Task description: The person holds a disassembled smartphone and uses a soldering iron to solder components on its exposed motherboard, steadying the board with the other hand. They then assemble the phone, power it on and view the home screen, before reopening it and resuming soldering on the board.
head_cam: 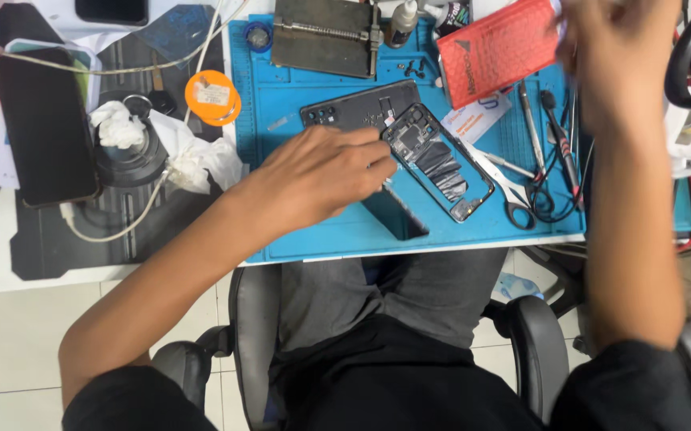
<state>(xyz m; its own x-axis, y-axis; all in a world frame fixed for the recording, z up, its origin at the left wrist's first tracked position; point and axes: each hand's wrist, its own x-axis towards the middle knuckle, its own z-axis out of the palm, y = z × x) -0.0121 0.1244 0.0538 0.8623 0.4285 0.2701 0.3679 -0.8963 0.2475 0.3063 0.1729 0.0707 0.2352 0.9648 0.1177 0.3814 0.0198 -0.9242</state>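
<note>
Nearest the camera: the person's lap in dark trousers on a black swivel chair [533,343]. Left hand [313,179] rests on the blue silicone work mat [321,231] on the table, fingers [365,156] curled loosely, touching the opened black phone with exposed internals [437,164]. Black rear cover [357,108] lies just behind it. Right hand [617,48], blurred, is raised beside a red padded packet [497,52]; its grip cannot be determined. Metal scissors [509,187] lie beside the phone.

The right hand [613,56] was motion-blurred and cut by the top edge; its fingers perhaps pinched the red ribbed packet [499,49], though blur hid the grip.
</note>
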